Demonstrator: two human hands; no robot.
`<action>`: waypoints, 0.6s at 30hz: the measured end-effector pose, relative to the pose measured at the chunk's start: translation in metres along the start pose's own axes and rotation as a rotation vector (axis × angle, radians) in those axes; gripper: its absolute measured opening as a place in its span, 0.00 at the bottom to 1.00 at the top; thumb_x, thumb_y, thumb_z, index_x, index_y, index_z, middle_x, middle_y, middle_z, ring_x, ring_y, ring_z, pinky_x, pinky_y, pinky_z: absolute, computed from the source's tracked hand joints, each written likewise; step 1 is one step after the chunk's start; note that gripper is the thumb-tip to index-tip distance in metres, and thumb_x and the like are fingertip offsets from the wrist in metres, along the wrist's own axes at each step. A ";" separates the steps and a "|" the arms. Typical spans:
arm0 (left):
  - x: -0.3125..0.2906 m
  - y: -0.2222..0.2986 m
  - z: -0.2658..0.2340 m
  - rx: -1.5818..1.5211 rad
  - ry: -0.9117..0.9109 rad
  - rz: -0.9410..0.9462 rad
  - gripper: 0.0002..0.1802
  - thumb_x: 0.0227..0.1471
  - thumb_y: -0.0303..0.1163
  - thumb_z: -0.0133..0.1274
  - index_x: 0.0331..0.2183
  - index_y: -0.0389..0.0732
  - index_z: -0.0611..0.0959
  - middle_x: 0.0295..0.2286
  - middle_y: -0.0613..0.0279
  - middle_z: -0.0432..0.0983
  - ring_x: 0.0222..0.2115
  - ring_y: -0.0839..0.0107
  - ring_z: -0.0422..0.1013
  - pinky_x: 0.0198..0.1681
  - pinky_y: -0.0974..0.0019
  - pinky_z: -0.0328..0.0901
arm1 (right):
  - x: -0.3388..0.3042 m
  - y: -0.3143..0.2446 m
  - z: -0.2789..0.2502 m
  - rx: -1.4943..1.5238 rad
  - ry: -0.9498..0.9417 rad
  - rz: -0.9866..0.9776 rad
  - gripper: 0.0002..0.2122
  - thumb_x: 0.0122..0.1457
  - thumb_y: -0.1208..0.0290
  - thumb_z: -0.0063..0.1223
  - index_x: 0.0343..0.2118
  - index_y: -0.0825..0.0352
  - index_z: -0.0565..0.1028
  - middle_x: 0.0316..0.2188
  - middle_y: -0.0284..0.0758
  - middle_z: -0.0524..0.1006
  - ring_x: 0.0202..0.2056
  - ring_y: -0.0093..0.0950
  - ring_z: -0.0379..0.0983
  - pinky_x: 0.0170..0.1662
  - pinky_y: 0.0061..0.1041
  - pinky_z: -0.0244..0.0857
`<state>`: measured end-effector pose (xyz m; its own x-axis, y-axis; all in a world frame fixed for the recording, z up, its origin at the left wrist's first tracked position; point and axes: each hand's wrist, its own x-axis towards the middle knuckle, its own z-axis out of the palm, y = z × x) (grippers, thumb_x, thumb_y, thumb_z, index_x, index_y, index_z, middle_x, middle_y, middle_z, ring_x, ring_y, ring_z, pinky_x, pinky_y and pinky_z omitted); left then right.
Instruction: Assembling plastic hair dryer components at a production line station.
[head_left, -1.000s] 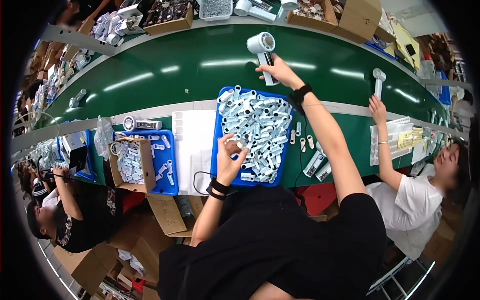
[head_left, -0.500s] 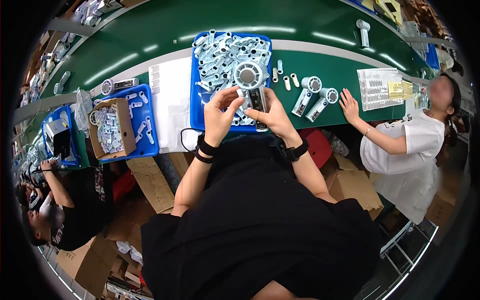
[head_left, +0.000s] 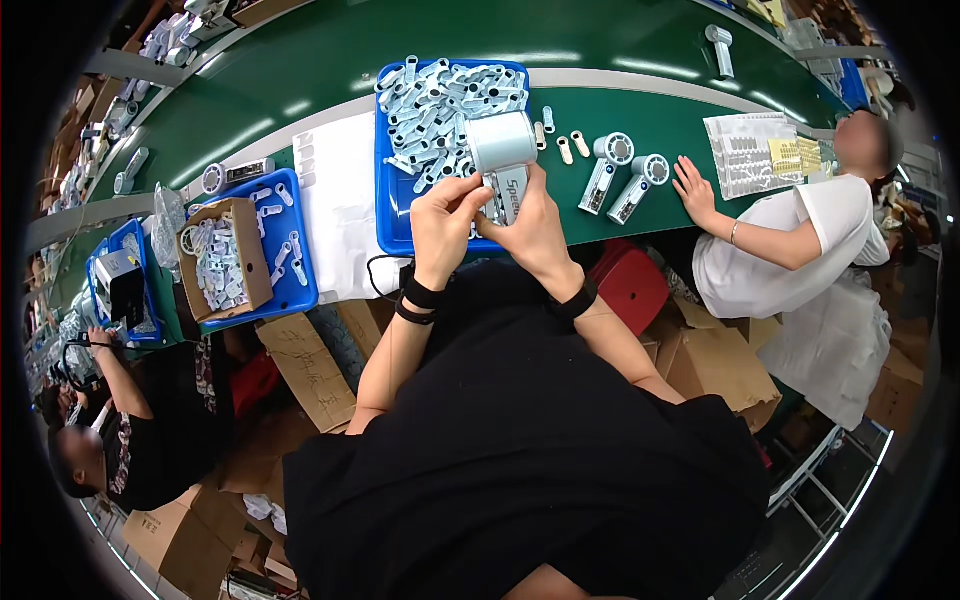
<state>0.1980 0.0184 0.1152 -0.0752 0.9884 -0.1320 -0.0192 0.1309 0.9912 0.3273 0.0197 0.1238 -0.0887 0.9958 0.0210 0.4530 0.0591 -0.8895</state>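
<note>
Above the front part of a blue bin, I hold a pale handheld fan, its round drum-shaped head away from me. My right hand wraps the handle from the right, thumb across its lower end. My left hand is closed, thumb and forefinger pinched against the handle's left edge; whether a small part lies in that pinch is hidden. Dark inner parts show along the handle's side. Behind the fan, the bin holds a heap of small light-blue plastic pieces with dark oval ends.
Two more handheld fans lie right of the bin, near several small loose pieces. A co-worker's hand rests beside them, near a label sheet. Leftward are white paper and a cardboard box in a blue tray.
The handheld fan has rolled in my hands: its round grille and open handle front faced up before, and now the side of the head and handle shows. The co-worker on the right has leaned lower.
</note>
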 end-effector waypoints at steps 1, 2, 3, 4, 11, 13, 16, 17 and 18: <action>-0.001 -0.001 0.001 0.003 -0.001 0.024 0.10 0.42 0.21 0.56 0.32 0.31 0.79 0.24 0.62 0.74 0.26 0.79 0.72 0.30 0.77 0.66 | 0.000 -0.001 0.000 0.013 0.000 0.017 0.35 0.40 0.67 0.63 0.48 0.73 0.54 0.34 0.45 0.71 0.33 0.35 0.72 0.35 0.29 0.66; -0.001 -0.003 0.001 0.006 -0.002 0.049 0.10 0.42 0.21 0.56 0.32 0.31 0.79 0.24 0.62 0.74 0.26 0.79 0.71 0.30 0.77 0.66 | -0.001 -0.001 -0.001 0.027 0.000 0.033 0.34 0.41 0.68 0.62 0.48 0.73 0.54 0.34 0.46 0.71 0.33 0.35 0.72 0.35 0.29 0.66; -0.001 -0.003 0.002 0.008 -0.003 0.072 0.10 0.42 0.21 0.56 0.32 0.31 0.79 0.23 0.62 0.74 0.26 0.79 0.71 0.31 0.77 0.66 | -0.002 0.000 -0.002 0.027 0.003 0.033 0.34 0.41 0.68 0.62 0.48 0.73 0.54 0.34 0.46 0.71 0.33 0.35 0.72 0.35 0.29 0.66; -0.001 -0.003 0.003 0.009 -0.006 0.073 0.10 0.42 0.21 0.56 0.32 0.31 0.79 0.23 0.62 0.74 0.26 0.79 0.71 0.31 0.77 0.66 | -0.003 0.001 -0.003 0.042 -0.008 0.028 0.33 0.42 0.69 0.60 0.48 0.73 0.54 0.34 0.45 0.71 0.31 0.34 0.72 0.33 0.28 0.66; 0.004 0.000 0.005 -0.334 -0.189 -0.075 0.23 0.43 0.26 0.57 0.43 0.29 0.71 0.36 0.56 0.73 0.30 0.74 0.71 0.32 0.73 0.68 | -0.012 0.001 -0.014 0.293 -0.132 0.149 0.28 0.46 0.72 0.55 0.48 0.72 0.54 0.29 0.38 0.70 0.22 0.24 0.71 0.24 0.21 0.66; 0.005 0.005 0.007 -0.504 -0.292 -0.158 0.26 0.43 0.26 0.57 0.45 0.30 0.69 0.38 0.55 0.71 0.31 0.72 0.71 0.32 0.72 0.68 | -0.014 -0.006 -0.018 0.553 -0.252 0.251 0.27 0.46 0.73 0.54 0.48 0.72 0.55 0.27 0.35 0.70 0.20 0.21 0.70 0.22 0.18 0.65; 0.005 0.010 0.009 -0.840 -0.491 -0.323 0.30 0.44 0.28 0.56 0.48 0.31 0.63 0.43 0.52 0.68 0.32 0.70 0.71 0.31 0.70 0.70 | -0.013 -0.011 -0.026 0.711 -0.329 0.312 0.26 0.47 0.74 0.53 0.48 0.72 0.55 0.26 0.34 0.69 0.18 0.19 0.69 0.20 0.17 0.65; 0.006 0.010 0.008 -0.824 -0.502 -0.340 0.31 0.44 0.28 0.55 0.48 0.32 0.62 0.43 0.52 0.67 0.32 0.69 0.71 0.30 0.70 0.70 | -0.012 -0.011 -0.029 0.734 -0.354 0.323 0.27 0.47 0.74 0.53 0.48 0.72 0.55 0.25 0.34 0.70 0.18 0.19 0.69 0.20 0.17 0.66; 0.008 0.010 0.008 -0.810 -0.512 -0.358 0.31 0.45 0.28 0.55 0.49 0.33 0.61 0.43 0.51 0.67 0.32 0.69 0.71 0.29 0.69 0.70 | -0.011 -0.010 -0.031 0.756 -0.381 0.335 0.27 0.47 0.74 0.53 0.48 0.72 0.55 0.25 0.34 0.70 0.18 0.19 0.69 0.20 0.17 0.66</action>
<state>0.2051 0.0278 0.1237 0.4988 0.8406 -0.2113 -0.6391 0.5214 0.5655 0.3510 0.0103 0.1470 -0.4054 0.8544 -0.3251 -0.1829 -0.4243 -0.8869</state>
